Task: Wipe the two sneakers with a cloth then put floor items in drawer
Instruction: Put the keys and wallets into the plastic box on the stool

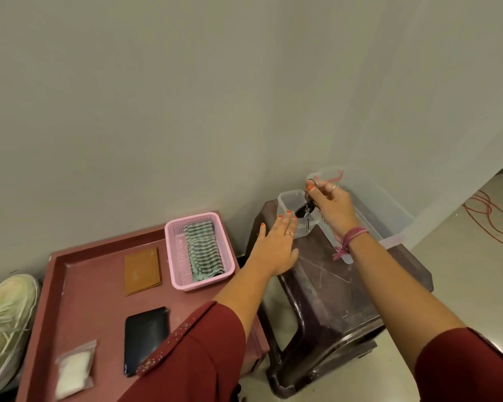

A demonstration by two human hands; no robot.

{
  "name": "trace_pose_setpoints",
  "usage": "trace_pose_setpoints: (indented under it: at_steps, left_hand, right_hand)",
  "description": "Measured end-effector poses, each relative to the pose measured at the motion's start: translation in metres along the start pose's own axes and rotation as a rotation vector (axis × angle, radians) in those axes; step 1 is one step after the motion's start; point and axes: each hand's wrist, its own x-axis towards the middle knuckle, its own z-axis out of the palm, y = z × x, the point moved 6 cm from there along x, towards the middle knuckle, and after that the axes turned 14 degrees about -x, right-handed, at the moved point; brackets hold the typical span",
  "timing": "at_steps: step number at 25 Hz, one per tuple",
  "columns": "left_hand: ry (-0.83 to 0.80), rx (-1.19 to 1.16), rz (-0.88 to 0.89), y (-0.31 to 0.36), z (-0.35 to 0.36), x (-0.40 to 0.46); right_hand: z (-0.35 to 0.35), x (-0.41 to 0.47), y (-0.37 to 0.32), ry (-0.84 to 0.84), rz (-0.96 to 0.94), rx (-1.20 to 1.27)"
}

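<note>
Head view is showing the right hand (333,208) pinching a key bunch (307,211) by its ring, dangling it into the small clear container (288,200) on the dark stool (346,285), while the left hand (275,245), fingers straight, is steadying that container; one sneaker (6,323) is lying at far left beside the red tray (79,314).

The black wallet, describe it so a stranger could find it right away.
Find the red tray on the left. The black wallet lies flat near its front edge, below the tan wallet and right of the small clear bag. It is the only dark, glossy item there.
</note>
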Motion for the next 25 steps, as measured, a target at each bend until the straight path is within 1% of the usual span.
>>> trace_pose_setpoints:
  at_steps: [3, 7, 8, 10, 14, 17, 22, 25]
  left_hand:
    - [0.026, -0.036, 0.012, -0.004, 0.003, 0.005]
    - [0.071, -0.082, 0.049, -0.006, 0.003, 0.006]
    - [0.078, -0.093, 0.050, -0.007, 0.004, 0.006]
    - [0.086, -0.108, 0.048, -0.010, 0.005, 0.007]
    - [0.092, -0.125, 0.051, -0.012, 0.006, 0.008]
    - [0.090, -0.129, 0.039, -0.013, 0.007, 0.007]
    - [0.080, -0.122, 0.018, -0.009, 0.006, 0.007]
    - [0.071, -0.118, 0.013, -0.008, 0.005, 0.007]
  right_hand:
    - [0.007, 0.019, 0.006, -0.029, -0.045, -0.291]
    - [0.020, 0.046, 0.017, -0.150, -0.041, -0.644]
    - [0.024, 0.051, 0.019, -0.169, -0.033, -0.701]
    - [0.027, 0.060, 0.020, -0.164, -0.005, -0.706]
    - [0.019, 0.068, 0.009, -0.096, 0.032, -0.541]
    - [0.012, 0.066, 0.004, -0.105, 0.044, -0.447]
    - [0.004, 0.059, -0.004, -0.137, 0.004, -0.475]
    - [0.005, 0.053, -0.006, -0.224, -0.025, -0.610]
